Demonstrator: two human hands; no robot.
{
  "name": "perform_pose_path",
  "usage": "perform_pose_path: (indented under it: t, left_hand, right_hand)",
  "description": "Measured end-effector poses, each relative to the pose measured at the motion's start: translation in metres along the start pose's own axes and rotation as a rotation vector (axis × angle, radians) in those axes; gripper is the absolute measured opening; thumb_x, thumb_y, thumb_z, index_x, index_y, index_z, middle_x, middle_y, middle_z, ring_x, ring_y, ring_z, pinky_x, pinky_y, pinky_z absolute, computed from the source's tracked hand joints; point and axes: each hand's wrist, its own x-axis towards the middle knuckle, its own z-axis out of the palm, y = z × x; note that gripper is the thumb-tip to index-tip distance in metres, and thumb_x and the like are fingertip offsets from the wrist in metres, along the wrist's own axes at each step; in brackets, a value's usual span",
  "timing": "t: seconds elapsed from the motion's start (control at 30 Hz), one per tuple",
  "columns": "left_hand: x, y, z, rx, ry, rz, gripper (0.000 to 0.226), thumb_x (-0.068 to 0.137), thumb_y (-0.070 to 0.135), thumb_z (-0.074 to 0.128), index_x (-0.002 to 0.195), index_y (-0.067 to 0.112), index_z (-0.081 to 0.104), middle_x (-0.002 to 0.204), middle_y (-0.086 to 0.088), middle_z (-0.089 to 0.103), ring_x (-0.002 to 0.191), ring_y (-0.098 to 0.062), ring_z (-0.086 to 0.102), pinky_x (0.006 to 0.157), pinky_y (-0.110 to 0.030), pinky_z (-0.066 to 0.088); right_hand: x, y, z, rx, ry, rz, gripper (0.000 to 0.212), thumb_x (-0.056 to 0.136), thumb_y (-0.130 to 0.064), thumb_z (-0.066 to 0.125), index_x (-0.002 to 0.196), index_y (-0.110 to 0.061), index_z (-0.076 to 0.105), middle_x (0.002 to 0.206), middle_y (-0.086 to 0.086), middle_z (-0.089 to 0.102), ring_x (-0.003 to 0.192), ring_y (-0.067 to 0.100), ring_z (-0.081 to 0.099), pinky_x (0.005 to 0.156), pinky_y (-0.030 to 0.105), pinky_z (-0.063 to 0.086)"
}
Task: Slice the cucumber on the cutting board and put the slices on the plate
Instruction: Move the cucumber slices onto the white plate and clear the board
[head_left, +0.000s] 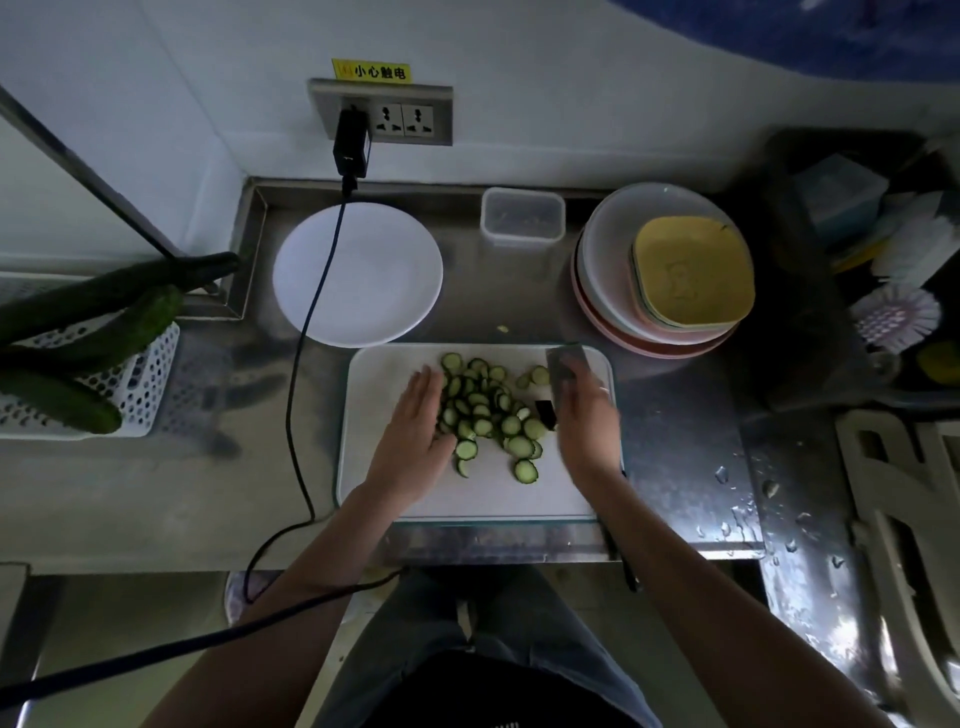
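A pile of cucumber slices lies on the white cutting board. My left hand lies flat with straight fingers against the left side of the pile. My right hand is at the pile's right side and grips the black handle of a cleaver, whose blade points away from me along the board's far right corner. A white plate sits bare behind the board, to the left.
Whole cucumbers lie in a white perforated basket at left. A black cable runs from the wall socket past the plate and board. A clear container and stacked dishes stand at the back right. Water drops wet the steel counter at right.
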Motion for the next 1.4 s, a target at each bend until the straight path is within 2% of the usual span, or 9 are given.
perform_pose_path:
  t: [0.13, 0.27, 0.47, 0.67, 0.83, 1.0, 1.13, 1.33, 1.4]
  left_hand:
    - [0.018, 0.026, 0.011, 0.268, -0.029, 0.263, 0.068, 0.094, 0.030, 0.045, 0.151, 0.018, 0.009, 0.159, 0.000, 0.000, 0.145, -0.014, -0.007, 0.119, -0.034, -0.001]
    - [0.039, 0.060, 0.036, 0.348, -0.043, 0.495, 0.053, 0.089, 0.030, 0.060, 0.136, 0.007, 0.048, 0.142, -0.008, 0.046, 0.137, -0.026, 0.034, 0.116, -0.033, 0.014]
    - [0.057, 0.077, 0.050, 0.358, 0.019, 0.357, 0.030, 0.082, 0.019, 0.067, 0.110, 0.010, 0.063, 0.109, -0.005, 0.063, 0.105, -0.024, 0.056, 0.092, -0.033, 0.043]
    - [0.057, 0.069, 0.044, 0.095, 0.077, 0.251, 0.026, 0.077, 0.007, 0.070, 0.097, 0.008, 0.054, 0.087, -0.009, 0.066, 0.080, -0.025, 0.063, 0.066, -0.038, 0.051]
    - [0.062, 0.066, 0.041, 0.115, 0.115, 0.275, 0.036, 0.081, -0.003, 0.061, 0.117, 0.002, 0.054, 0.110, -0.016, 0.062, 0.101, -0.029, 0.059, 0.085, -0.035, 0.047]
    - [0.074, 0.066, 0.045, 0.297, 0.047, 0.390, 0.048, 0.092, 0.009, 0.048, 0.139, 0.006, 0.041, 0.145, -0.009, 0.042, 0.132, -0.023, 0.039, 0.111, -0.033, 0.031]
    - [0.082, 0.061, 0.048, 0.449, -0.017, 0.344, 0.049, 0.097, 0.019, 0.041, 0.145, 0.011, 0.034, 0.149, -0.003, 0.036, 0.134, -0.022, 0.032, 0.110, -0.035, 0.031]
    - [0.089, 0.056, 0.041, 0.369, 0.121, 0.415, 0.039, 0.082, 0.004, 0.058, 0.121, 0.004, 0.058, 0.120, -0.011, 0.060, 0.110, -0.029, 0.053, 0.091, -0.044, 0.048]
    - [0.097, 0.057, 0.039, 0.410, 0.090, 0.395, 0.049, 0.088, 0.011, 0.054, 0.136, 0.003, 0.045, 0.140, -0.013, 0.046, 0.126, -0.030, 0.044, 0.106, -0.042, 0.037]
  right_hand:
    - [-0.005, 0.024, -0.025, 0.153, 0.090, 0.179, 0.023, 0.093, -0.009, 0.052, 0.109, -0.013, 0.068, 0.100, 0.002, 0.069, 0.094, 0.020, 0.064, 0.066, 0.008, 0.040]
    - [0.004, 0.021, -0.022, 0.155, -0.024, 0.172, 0.020, 0.090, -0.010, 0.057, 0.103, -0.019, 0.070, 0.095, -0.006, 0.068, 0.086, 0.008, 0.061, 0.064, 0.006, 0.038]
    - [0.008, 0.016, -0.015, 0.132, -0.220, 0.167, 0.026, 0.085, -0.010, 0.059, 0.107, -0.021, 0.069, 0.101, -0.003, 0.069, 0.087, 0.010, 0.060, 0.064, 0.011, 0.041]
    - [0.001, 0.017, -0.010, -0.032, -0.334, 0.028, 0.037, 0.084, -0.014, 0.063, 0.119, -0.026, 0.065, 0.094, -0.007, 0.065, 0.079, 0.009, 0.053, 0.059, 0.013, 0.031]
    - [0.003, 0.020, -0.004, -0.075, -0.277, -0.060, 0.034, 0.083, -0.007, 0.061, 0.111, -0.026, 0.070, 0.102, -0.002, 0.070, 0.098, 0.017, 0.060, 0.081, 0.027, 0.048]
    - [0.020, 0.030, -0.030, 0.215, 0.202, 0.264, 0.026, 0.083, -0.004, 0.063, 0.105, -0.015, 0.067, 0.093, -0.007, 0.067, 0.092, 0.013, 0.065, 0.079, 0.016, 0.043]
    - [0.038, 0.045, -0.037, 0.153, 0.114, 0.339, 0.020, 0.082, -0.007, 0.065, 0.101, -0.014, 0.068, 0.091, -0.003, 0.069, 0.093, 0.017, 0.065, 0.076, 0.018, 0.041]
    - [0.022, 0.026, -0.026, 0.251, 0.042, 0.175, 0.023, 0.082, -0.005, 0.067, 0.101, -0.018, 0.068, 0.092, -0.009, 0.069, 0.084, 0.006, 0.065, 0.079, 0.018, 0.049]
    - [0.017, 0.024, -0.018, 0.301, 0.082, 0.201, 0.022, 0.082, -0.004, 0.067, 0.100, -0.017, 0.068, 0.092, -0.009, 0.068, 0.085, 0.006, 0.064, 0.080, 0.018, 0.050]
